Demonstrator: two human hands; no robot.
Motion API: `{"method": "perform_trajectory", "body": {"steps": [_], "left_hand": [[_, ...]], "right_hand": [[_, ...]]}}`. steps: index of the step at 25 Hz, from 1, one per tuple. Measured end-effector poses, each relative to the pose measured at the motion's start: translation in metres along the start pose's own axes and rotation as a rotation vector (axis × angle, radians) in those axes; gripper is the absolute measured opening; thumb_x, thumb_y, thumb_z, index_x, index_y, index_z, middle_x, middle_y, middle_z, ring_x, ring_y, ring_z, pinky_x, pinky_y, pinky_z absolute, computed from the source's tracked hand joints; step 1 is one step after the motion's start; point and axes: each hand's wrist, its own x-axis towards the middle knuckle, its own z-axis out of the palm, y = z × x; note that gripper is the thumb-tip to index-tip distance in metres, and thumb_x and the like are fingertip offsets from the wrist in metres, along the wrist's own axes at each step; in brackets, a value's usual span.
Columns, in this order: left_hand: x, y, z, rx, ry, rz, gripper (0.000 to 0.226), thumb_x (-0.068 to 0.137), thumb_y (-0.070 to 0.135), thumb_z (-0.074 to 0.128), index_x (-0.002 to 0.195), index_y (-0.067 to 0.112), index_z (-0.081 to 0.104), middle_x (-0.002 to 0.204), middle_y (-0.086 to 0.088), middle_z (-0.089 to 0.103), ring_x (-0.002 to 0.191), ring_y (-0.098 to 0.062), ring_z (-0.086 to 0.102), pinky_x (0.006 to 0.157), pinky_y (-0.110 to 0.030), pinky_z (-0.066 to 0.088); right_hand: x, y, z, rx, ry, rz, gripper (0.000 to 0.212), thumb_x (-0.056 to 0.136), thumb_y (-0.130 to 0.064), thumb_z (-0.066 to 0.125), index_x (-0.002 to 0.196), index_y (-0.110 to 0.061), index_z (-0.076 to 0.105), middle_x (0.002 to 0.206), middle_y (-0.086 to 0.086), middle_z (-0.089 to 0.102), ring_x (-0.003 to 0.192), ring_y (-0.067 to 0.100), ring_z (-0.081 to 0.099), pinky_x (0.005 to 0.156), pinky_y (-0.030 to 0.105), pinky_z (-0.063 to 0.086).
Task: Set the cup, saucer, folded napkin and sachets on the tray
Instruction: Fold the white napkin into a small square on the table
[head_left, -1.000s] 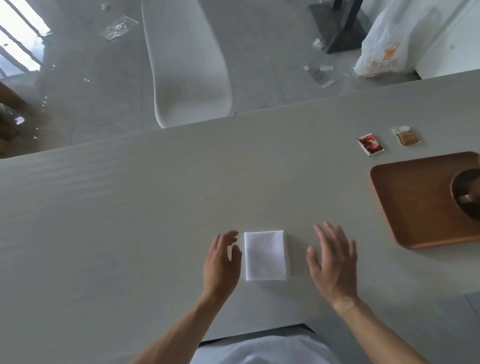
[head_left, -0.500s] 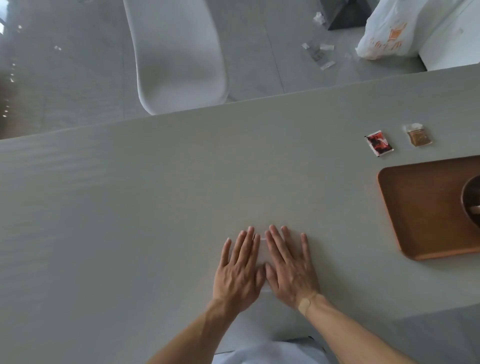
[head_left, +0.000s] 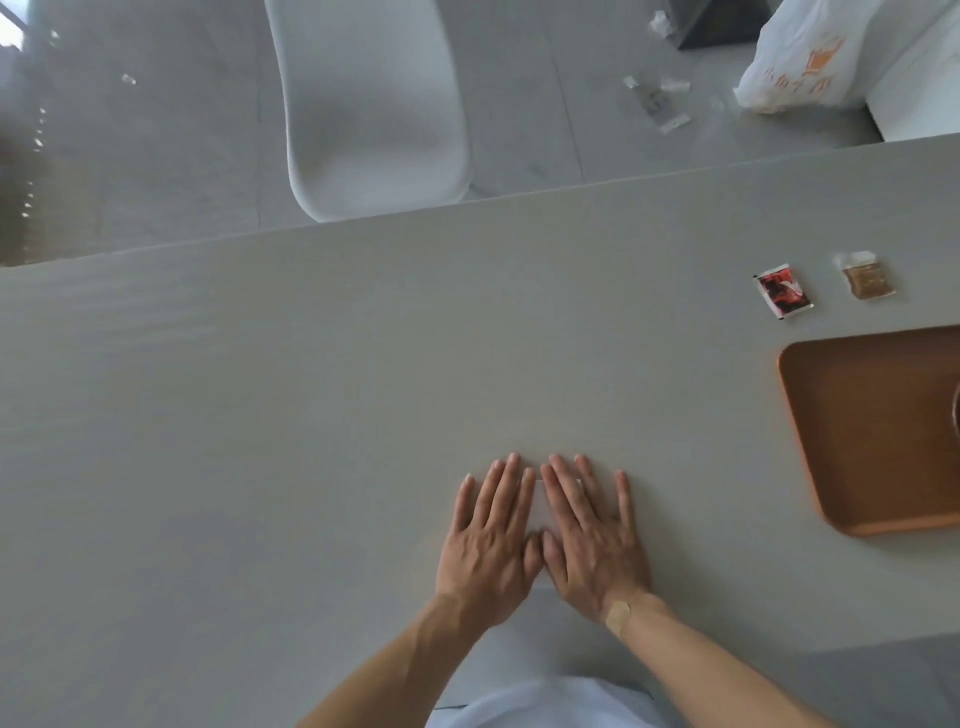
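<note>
Near the table's (head_left: 260, 415) front edge, the left hand (head_left: 491, 540) and right hand (head_left: 592, 540) lie flat with straight fingers on the mostly hidden folded napkin (head_left: 543, 501), gripping nothing; firm, even pressure outward should sharpen its crease before lifting it to the wooden tray (head_left: 810, 374) at the right edge.

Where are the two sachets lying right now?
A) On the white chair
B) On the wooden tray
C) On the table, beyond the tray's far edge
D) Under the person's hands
C: the red sachet and the brown sachet lie on the bare table, beyond the wooden tray.
</note>
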Motion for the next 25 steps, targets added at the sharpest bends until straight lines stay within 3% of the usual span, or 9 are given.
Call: {"method": "perform_trajectory", "body": {"steps": [5,10,15,22,25], "left_hand": [[-0.003,0.0,-0.02,-0.003,0.028,-0.023,0.064,0.1,0.043,0.023,0.155,0.011,0.015,0.163,-0.008,0.001,0.15,-0.03,0.001,0.118,-0.049,0.0],[-0.005,0.013,-0.014,-0.025,0.075,-0.002,0.058,0.101,0.031,0.031,0.152,0.006,0.024,0.162,-0.012,0.011,0.15,-0.031,0.011,0.119,-0.044,0.01],[-0.001,0.006,0.002,0.041,0.055,-0.001,0.06,0.101,0.036,0.027,0.153,0.007,0.021,0.162,-0.012,0.013,0.15,-0.028,0.011,0.118,-0.046,0.012],[0.006,0.004,0.012,0.01,0.059,0.004,0.062,0.1,0.039,0.026,0.153,0.008,0.022,0.162,-0.012,0.018,0.15,-0.028,0.014,0.119,-0.044,0.013],[0.005,0.007,0.007,0.033,0.006,0.006,0.063,0.099,0.039,0.026,0.154,0.007,0.02,0.162,-0.013,0.015,0.15,-0.03,0.013,0.118,-0.045,0.012]], "right_hand": [[-0.001,0.0,-0.021,0.04,0.018,-0.041,0.065,0.092,-0.042,0.036,0.152,-0.019,0.028,0.162,0.002,0.021,0.148,0.028,0.021,0.115,0.058,0.01],[-0.008,-0.005,-0.019,-0.017,0.01,-0.022,0.057,0.101,-0.043,0.02,0.151,-0.019,0.029,0.162,0.0,0.023,0.15,0.028,0.014,0.114,0.063,0.013],[-0.006,0.0,-0.002,-0.025,0.01,-0.003,0.062,0.095,-0.038,0.031,0.153,-0.019,0.023,0.163,-0.003,0.017,0.15,0.027,0.015,0.114,0.064,0.012],[0.0,0.003,0.013,-0.035,0.049,-0.021,0.062,0.097,-0.04,0.021,0.155,-0.018,0.014,0.165,-0.004,0.01,0.151,0.026,0.008,0.117,0.064,0.007],[-0.001,0.003,0.012,-0.042,0.043,-0.011,0.063,0.096,-0.039,0.026,0.154,-0.018,0.016,0.164,-0.003,0.012,0.151,0.026,0.008,0.116,0.063,0.007]]}}
